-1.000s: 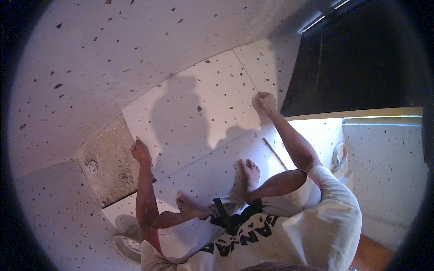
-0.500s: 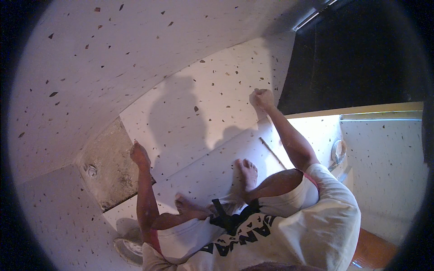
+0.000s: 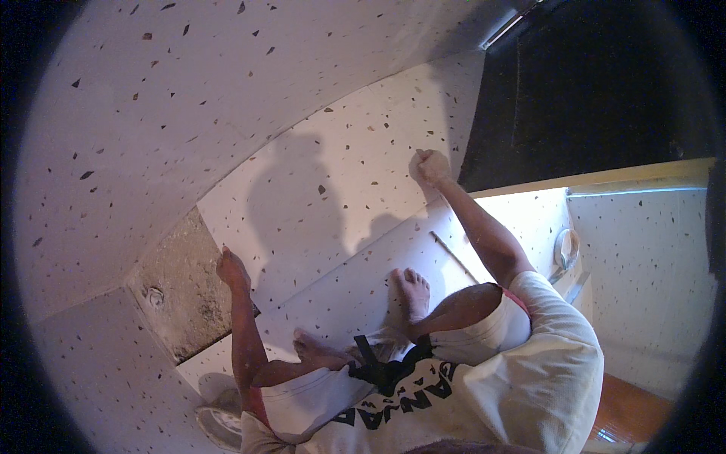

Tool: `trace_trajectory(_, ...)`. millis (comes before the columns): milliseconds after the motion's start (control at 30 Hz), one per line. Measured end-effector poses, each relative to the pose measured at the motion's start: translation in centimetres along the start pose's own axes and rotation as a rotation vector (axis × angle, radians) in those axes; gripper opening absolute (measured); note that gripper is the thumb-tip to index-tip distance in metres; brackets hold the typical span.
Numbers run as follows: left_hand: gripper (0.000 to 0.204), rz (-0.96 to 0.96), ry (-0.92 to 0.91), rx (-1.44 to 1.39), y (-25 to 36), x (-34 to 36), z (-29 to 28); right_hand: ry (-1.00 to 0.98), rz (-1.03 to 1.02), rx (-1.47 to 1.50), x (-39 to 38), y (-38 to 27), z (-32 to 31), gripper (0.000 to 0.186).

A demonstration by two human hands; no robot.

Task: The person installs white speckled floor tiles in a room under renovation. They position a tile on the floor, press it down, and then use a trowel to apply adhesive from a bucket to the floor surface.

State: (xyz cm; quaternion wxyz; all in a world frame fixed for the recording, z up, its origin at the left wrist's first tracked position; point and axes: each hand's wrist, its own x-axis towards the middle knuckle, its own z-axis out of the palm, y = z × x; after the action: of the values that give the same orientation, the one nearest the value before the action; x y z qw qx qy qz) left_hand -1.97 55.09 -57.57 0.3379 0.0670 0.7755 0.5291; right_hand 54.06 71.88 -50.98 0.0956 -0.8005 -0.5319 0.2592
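A large white slab tile point(image 3: 355, 163) with dark speckles lies in front of me, my shadow falling across it. My left hand point(image 3: 234, 271) is closed at the tile's left edge, beside a rough bare patch of cement point(image 3: 174, 280). Toward the far right of the same tile, my right hand point(image 3: 434, 168) makes a fist against the surface, close to a dark panel. Neither hand visibly holds an object. My bare feet rest on a nearer speckled tile point(image 3: 333, 291), between my arms.
Speckled wall point(image 3: 181, 91) rises along the far left. The dark panel point(image 3: 582, 98) fills the upper right, above a pale yellow edge strip point(image 3: 605, 178). A round container point(image 3: 221, 425) stands near my left elbow, another round item point(image 3: 567, 250) to the right. A thin stick point(image 3: 451, 256) lies near my right foot.
The whole view has shifted slightly. Both hands stay closed at nearly the same spots on the tile, and my feet have not moved.
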Motion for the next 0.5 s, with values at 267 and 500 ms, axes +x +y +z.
trace_trajectory(267,0.037,0.035,-0.034,0.224,1.8,-1.1,0.7,-0.023,0.006,-0.098,1.4,1.5,1.0,0.024)
trace_trajectory(500,0.045,0.125,-0.044,0.576,3.2,-2.3,1.8,-0.131,-0.091,-0.199,0.9,1.3,-0.5,0.026)
